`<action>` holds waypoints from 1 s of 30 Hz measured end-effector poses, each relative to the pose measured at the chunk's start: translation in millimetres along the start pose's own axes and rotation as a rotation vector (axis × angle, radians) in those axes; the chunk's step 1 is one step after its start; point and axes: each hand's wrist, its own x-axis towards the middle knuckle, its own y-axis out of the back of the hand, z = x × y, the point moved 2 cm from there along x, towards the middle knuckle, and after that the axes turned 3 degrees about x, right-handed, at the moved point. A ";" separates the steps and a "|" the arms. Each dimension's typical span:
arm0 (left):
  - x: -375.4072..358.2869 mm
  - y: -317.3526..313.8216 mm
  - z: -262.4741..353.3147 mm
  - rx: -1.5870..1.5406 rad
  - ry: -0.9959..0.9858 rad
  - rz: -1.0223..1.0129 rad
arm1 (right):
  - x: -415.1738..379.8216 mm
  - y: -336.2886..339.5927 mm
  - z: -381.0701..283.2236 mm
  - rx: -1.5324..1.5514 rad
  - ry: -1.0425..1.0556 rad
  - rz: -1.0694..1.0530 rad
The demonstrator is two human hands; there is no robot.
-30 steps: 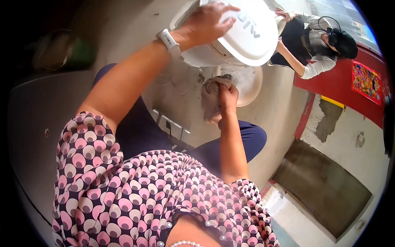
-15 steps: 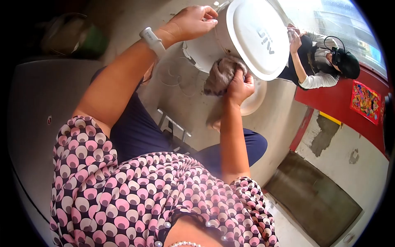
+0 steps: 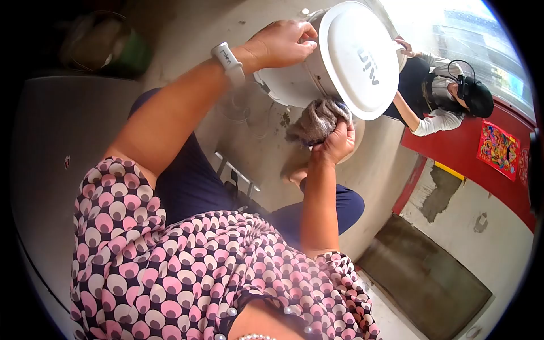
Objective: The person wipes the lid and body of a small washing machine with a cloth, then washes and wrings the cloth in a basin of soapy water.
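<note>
Above the grey concrete floor [image 3: 249,136], we hold a large white round plastic appliance with a domed lid [image 3: 334,56] tipped on its side, the lid facing toward the right of the view. Our left hand [image 3: 283,42], with a white band on the wrist, curls over the upper rim of the body and steadies it. Our right hand [image 3: 337,141] is closed around a crumpled grey-brown cloth [image 3: 314,122], which presses against the underside of the body just beside the lid's edge. We judge the wiping to be mid-course: the lid face looks clean and bright, while the lower wall under the cloth is being worked; how much of the far side is left we cannot tell. A pale round basin [image 3: 343,152] shows partly behind the right hand. Another person in a dark apron [image 3: 436,90] crouches well apart.
</note>
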 end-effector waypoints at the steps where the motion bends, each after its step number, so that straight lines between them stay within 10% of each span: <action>1: 0.3 -2.3 -1.9 -0.003 0.001 -0.004 | 0.3 3.0 0.5 -0.003 0.000 0.004; 13: 6.4 -3.7 -4.0 0.038 -0.092 0.034 | -8.1 -72.4 15.0 0.014 -0.123 -0.002; 17: 4.5 3.6 5.9 0.091 -0.095 -0.094 | -13.3 -35.5 13.2 -0.229 -0.210 -0.292; 20: -7.2 -7.1 6.8 0.113 0.017 -0.737 | -28.4 -5.6 9.3 -0.539 -0.171 -0.427; 30: -27.2 -23.7 15.4 0.081 -0.141 -0.820 | -34.7 -16.4 -31.2 -0.371 0.076 -0.494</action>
